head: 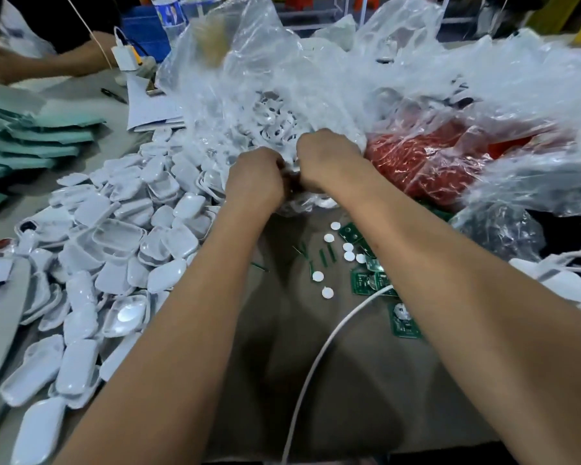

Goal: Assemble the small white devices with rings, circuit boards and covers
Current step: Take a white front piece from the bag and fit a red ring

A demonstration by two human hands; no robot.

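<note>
At the near edge of the clear plastic bag (249, 95), the left hand (254, 182) and right hand (326, 161) both clench its film. White covers (121, 246) lie heaped to the left, green circuit boards (366, 280) on the surface (349, 380) to the right.

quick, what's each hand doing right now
Left hand: fingers curled, grip closed on something small; what it is cannot be told.
Right hand: fingers curled against the left hand, at the edge of the clear bag; contents hidden.
</note>
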